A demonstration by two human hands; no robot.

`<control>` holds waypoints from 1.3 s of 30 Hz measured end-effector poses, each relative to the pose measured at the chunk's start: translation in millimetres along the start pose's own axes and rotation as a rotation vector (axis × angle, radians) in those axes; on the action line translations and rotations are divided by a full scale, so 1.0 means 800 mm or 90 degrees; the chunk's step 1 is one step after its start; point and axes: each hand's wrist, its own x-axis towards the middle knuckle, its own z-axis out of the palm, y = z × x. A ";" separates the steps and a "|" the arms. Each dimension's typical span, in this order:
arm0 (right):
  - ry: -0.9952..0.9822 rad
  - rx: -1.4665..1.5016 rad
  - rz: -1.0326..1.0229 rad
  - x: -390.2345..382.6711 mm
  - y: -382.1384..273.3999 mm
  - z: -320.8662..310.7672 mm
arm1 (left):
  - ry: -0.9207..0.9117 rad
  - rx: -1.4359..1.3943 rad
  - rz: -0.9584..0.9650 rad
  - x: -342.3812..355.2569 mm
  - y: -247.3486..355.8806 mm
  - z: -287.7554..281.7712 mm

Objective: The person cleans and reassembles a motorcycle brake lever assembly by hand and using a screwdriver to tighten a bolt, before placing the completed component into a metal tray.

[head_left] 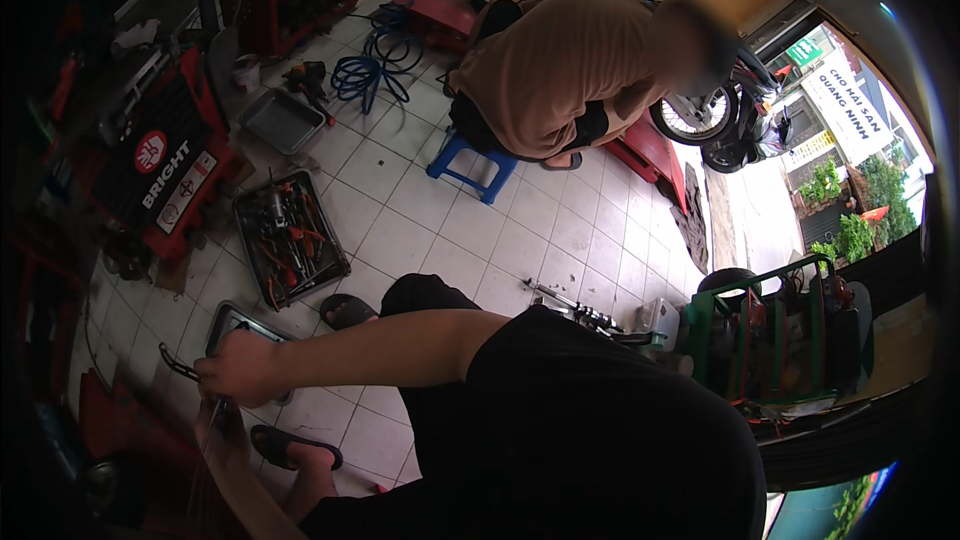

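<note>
My right hand (243,368) is closed, its fingers wrapped round a dark curved lever-like part (178,364) whose bent end sticks out to the left. Just below it is my left hand (226,432), in shadow and partly covered by the right one. Its fingers look curled, but what they hold is too dark to make out. Thin pale lines run down beside the left wrist. Behind my right hand lies a small metal tray (228,318) on the tiles, mostly hidden by the hand and forearm.
A tray (340,268) of hand tools lies ahead, with another tray (272,122), a drill (312,83) and a coiled blue hose (365,80) beyond. A person (560,70) sits on a blue stool (475,165) by motorbikes. Red-black equipment (160,180) stands left, a green rack (770,330) right.
</note>
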 end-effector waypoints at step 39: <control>0.008 0.021 0.035 -0.005 -0.005 0.027 | 0.012 -0.123 0.012 0.001 -0.018 0.015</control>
